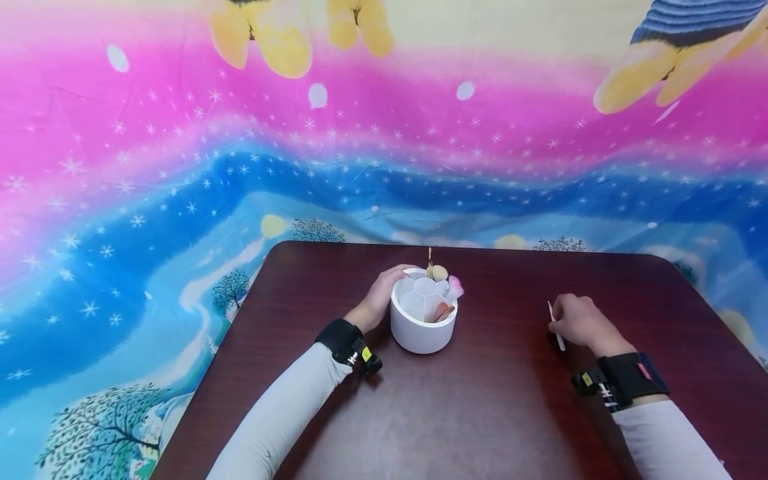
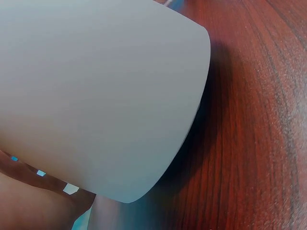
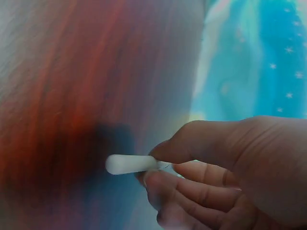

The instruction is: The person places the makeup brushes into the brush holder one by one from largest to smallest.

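A round white divided holder (image 1: 423, 337) stands upright on the table, its slanted rim showing several compartments. My left hand (image 1: 379, 297) holds it by the left side, fingers at the far rim. In the left wrist view the holder's smooth wall (image 2: 110, 96) fills much of the frame, hiding most of that hand. Inside it stand a pink-and-white makeup brush (image 1: 455, 288), a round cream-coloured head (image 1: 440, 273) and brown-tipped pieces (image 1: 442, 312). To the right, my right hand (image 1: 581, 323) pinches a slim white stick (image 3: 132, 164) between thumb and fingers; its far end is hidden in the right wrist view.
Both hands are over a dark reddish-brown wooden table (image 1: 456, 413). A printed cloth (image 1: 384, 180) with snowflakes and trees hangs behind it. Wrist straps with small cameras sit on both arms, the left strap (image 1: 343, 341) close to the holder.
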Tool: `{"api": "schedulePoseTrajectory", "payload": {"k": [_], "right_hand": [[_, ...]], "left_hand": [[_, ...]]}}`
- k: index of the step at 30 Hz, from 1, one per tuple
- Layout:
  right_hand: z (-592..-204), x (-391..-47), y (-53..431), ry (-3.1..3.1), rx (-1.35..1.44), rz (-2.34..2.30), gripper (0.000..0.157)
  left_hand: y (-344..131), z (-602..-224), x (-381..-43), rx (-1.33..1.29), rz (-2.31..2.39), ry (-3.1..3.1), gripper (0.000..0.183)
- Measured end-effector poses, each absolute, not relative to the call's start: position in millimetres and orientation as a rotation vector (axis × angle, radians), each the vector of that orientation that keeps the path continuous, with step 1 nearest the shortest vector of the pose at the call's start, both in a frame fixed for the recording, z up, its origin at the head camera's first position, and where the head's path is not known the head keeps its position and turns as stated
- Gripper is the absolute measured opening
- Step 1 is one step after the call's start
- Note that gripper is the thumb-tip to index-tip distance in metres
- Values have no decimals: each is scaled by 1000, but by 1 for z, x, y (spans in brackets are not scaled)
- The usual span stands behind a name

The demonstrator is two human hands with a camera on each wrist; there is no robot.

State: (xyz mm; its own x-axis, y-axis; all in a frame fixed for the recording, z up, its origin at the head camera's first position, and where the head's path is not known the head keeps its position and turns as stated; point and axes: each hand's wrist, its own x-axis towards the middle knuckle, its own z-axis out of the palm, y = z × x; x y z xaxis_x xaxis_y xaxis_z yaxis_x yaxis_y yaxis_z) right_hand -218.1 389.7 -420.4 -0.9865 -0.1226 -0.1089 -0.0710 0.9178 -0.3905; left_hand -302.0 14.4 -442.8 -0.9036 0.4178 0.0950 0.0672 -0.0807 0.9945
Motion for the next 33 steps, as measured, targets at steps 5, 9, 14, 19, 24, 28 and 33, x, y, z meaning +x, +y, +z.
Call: {"api": "schedulePoseTrajectory", "payload": {"k": [5,9,14,19,24,28,33], "right_hand": [[-396,-215,379,2952,-210,-798,29],[-366,-212,359,2963,-297,-995,27],[-332,-201,324,3007,-409,-1197,22],[-306,-188,283,3026,-560,-1331,16],[-300,-186,251,3037,-810,-1395,11],[-309,-190,229,3025,-932,-1392,11],[-328,-196,211,2967,-994,-1420,8]], "left_hand": [[14,-443,-303,524,2065,1959,38],[14,-443,-302,547,2067,1975,39],[14,-442,-301,529,2067,1984,38],[14,-441,-301,535,2068,1971,38],[13,-440,-301,548,2068,1959,38],[13,-439,-301,544,2069,1963,38],[14,-441,-299,507,2070,1985,37]]}}
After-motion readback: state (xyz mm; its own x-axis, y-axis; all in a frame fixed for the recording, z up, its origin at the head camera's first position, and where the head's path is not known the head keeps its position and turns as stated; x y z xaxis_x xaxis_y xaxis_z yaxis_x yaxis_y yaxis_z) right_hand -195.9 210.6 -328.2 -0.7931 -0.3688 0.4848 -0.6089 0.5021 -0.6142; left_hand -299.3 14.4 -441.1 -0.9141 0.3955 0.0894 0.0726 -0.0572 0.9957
